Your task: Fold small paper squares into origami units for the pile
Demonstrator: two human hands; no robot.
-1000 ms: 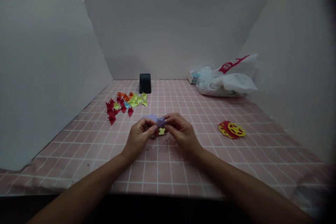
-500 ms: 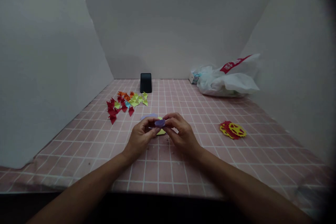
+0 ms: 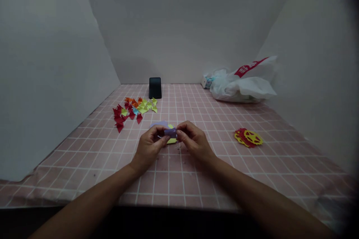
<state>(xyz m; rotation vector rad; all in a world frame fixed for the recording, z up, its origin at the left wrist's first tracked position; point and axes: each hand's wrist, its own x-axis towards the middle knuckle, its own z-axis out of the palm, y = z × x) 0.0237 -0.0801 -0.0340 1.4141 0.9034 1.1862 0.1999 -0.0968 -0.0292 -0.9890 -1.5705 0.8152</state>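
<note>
A small piece of purple paper (image 3: 170,133) is held up between my two hands, above the middle of the table. My left hand (image 3: 151,145) pinches its left side between thumb and fingers. At the right edge, my right hand (image 3: 195,142) has thumb and forefinger closed on the paper. Behind and below the fingers lie a yellow paper sheet (image 3: 172,140) and a lilac paper sheet (image 3: 159,123), both partly hidden by my hands.
Several folded paper pieces (image 3: 131,114) in red, orange, yellow and blue lie left. A black phone (image 3: 155,88) stands at the back. Red and yellow cut-out discs (image 3: 252,137) are at right; behind them sit a white plastic bag (image 3: 238,87) and a small box (image 3: 206,81).
The purple paper has turned from a rounded, bent shape to a flatter rectangle facing me. My right fingers have shifted to its right edge; the left hand stays nearly in place.
</note>
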